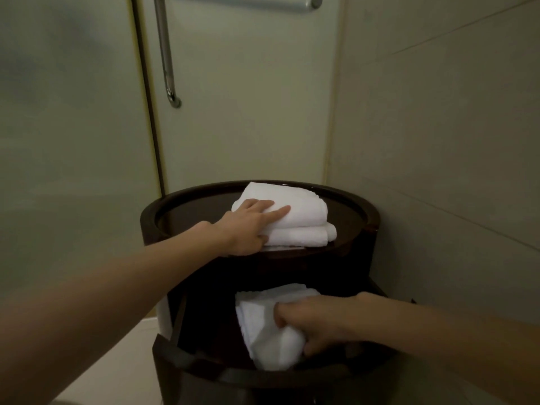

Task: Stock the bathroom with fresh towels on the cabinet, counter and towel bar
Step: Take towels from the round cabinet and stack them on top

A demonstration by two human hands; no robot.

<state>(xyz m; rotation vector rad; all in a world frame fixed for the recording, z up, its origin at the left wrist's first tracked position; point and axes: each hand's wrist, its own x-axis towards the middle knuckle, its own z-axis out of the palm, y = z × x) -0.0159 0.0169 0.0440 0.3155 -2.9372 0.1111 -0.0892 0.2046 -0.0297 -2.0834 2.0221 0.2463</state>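
Note:
A round dark wooden cabinet (371,217) stands in the corner. On its top lies a stack of folded white towels (304,220). My left hand (248,226) rests on the stack's left side, fingers spread over the top towel and thumb under its edge. Below, the cabinet's curved drawer (187,361) is pulled out. Inside it my right hand (315,325) is closed around a white folded towel (263,325), which stands tilted in the drawer.
A frosted glass shower door with a vertical metal handle (166,54) is behind the cabinet. A horizontal towel bar (309,2) shows at the top edge. A tiled wall runs close on the right; pale floor lies at lower left.

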